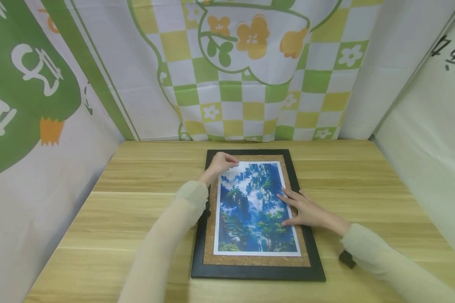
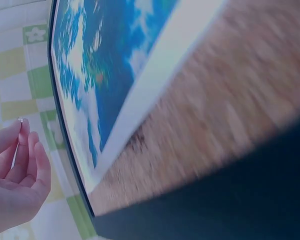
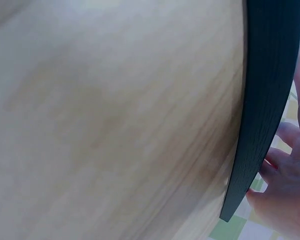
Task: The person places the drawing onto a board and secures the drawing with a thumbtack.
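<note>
A landscape print [image 1: 255,210] with a white border lies on a cork board [image 1: 265,261] in a black frame [image 1: 258,272]. Near the print's top left corner, my left hand [image 1: 221,163] pinches a tiny shiny, pin-like thing [image 2: 21,120] between thumb and fingertip; it is too small to tell its exact kind. My right hand [image 1: 305,209] rests with spread fingers on the print's right edge, its palm side over the cork and the frame's right bar. In the right wrist view, part of that hand [image 3: 285,185] is hidden behind the black frame.
The framed board lies on a wood-grain table [image 1: 136,202]. A green, yellow and white checked cloth [image 1: 246,92] hangs behind the table's far edge. Printed cloth walls [image 1: 30,105] stand left and right. A small black object [image 1: 346,259] shows beside the right sleeve.
</note>
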The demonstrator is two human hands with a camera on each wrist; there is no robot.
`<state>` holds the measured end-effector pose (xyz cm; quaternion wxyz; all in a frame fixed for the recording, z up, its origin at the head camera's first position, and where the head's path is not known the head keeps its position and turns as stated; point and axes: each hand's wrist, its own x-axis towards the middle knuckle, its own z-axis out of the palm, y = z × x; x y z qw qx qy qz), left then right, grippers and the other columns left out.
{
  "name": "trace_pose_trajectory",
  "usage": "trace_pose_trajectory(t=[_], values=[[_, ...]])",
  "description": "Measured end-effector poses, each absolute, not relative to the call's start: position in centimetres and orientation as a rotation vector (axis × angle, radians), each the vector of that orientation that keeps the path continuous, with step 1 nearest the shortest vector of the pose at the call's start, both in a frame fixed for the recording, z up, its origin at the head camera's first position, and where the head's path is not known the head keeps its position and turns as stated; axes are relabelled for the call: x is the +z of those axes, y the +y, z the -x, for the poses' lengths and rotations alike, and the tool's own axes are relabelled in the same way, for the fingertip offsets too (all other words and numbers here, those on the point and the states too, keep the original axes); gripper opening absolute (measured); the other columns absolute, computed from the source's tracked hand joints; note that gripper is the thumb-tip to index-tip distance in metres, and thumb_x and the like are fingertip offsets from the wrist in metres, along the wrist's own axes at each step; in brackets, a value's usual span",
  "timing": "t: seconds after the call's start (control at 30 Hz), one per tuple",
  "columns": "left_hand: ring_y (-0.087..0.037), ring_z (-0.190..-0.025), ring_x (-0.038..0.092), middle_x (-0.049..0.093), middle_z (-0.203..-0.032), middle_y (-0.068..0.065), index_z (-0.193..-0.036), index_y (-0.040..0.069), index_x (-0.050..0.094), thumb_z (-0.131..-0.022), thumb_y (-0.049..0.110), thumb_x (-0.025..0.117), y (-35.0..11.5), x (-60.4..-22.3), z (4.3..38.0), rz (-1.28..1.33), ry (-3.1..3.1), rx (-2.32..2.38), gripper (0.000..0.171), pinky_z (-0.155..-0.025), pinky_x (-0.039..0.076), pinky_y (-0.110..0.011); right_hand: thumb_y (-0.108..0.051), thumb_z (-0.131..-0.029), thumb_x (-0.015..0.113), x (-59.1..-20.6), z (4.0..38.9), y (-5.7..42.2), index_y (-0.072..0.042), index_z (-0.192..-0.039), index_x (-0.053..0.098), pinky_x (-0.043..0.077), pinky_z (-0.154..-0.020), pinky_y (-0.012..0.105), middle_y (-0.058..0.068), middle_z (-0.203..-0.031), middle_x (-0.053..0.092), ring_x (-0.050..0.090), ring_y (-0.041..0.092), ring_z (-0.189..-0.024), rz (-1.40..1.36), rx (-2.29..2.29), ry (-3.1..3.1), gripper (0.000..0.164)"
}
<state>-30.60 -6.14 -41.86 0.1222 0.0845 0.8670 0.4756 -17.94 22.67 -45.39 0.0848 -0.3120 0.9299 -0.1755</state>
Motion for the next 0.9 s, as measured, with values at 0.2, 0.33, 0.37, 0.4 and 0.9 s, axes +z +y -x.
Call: trace_pose_trajectory(t=[0.2, 0.33, 0.37, 0.4, 0.9], values=[[-0.024, -0.093, 0.062, 0.066, -0.103, -0.015, -0.100, 0.000, 0.069, -0.086, 0.008, 0.061, -4.2, -42.4, 31.1, -0.217, 2.521, 1.469, 0.018, -0.076, 0.051, -0.028, -0.050, -0.073, 0.068, -45.4, 18.0, 22.6, -0.001, -0.140, 0.032, 0.009, -0.104, 0.064, 0.024, -0.148, 0.018, 0.020, 0.044, -0.133, 0.918, -0.535, 2.771, 0.090], [-0.025, -0.093, 0.063, 0.067, -0.101, -0.016, -0.099, -0.001, 0.069, -0.086, 0.007, 0.061, -3.0, -43.0, 31.3, -0.126, 2.474, 1.575, 0.017, -0.078, 0.052, -0.030, -0.050, -0.073, 0.069, -45.4, 18.0, 22.6, -0.001, -0.140, 0.033, 0.009, -0.104, 0.063, 0.024, -0.147, 0.019, 0.020, 0.043, -0.133, 0.918, -0.530, 2.775, 0.090], [-0.025, -0.093, 0.062, 0.066, -0.102, -0.016, -0.099, -0.001, 0.069, -0.086, 0.007, 0.061, -2.7, -43.2, 31.3, -0.101, 2.461, 1.600, 0.017, -0.078, 0.052, -0.031, -0.050, -0.073, 0.068, -45.4, 18.0, 22.6, -0.001, -0.139, 0.033, 0.009, -0.104, 0.063, 0.024, -0.147, 0.019, 0.020, 0.043, -0.133, 0.920, -0.525, 2.777, 0.090], [-0.025, -0.093, 0.062, 0.066, -0.102, -0.016, -0.099, -0.001, 0.069, -0.086, 0.007, 0.061, -2.5, -43.4, 31.3, -0.075, 2.448, 1.623, 0.017, -0.079, 0.052, -0.032, -0.050, -0.073, 0.068, -45.5, 18.0, 22.6, -0.001, -0.139, 0.033, 0.010, -0.105, 0.063, 0.024, -0.147, 0.019, 0.021, 0.043, -0.133, 0.920, -0.521, 2.778, 0.090], [-0.022, -0.089, 0.064, 0.070, -0.093, -0.011, -0.090, 0.005, 0.072, -0.083, 0.011, 0.066, -0.3, -44.9, 31.6, 0.170, 2.569, 1.664, 0.012, -0.077, 0.052, -0.032, -0.050, -0.074, 0.068, -45.2, 17.8, 22.5, -0.001, -0.139, 0.033, 0.009, -0.104, 0.063, 0.025, -0.147, 0.020, 0.021, 0.043, -0.133, 0.910, -0.517, 2.775, 0.089]])
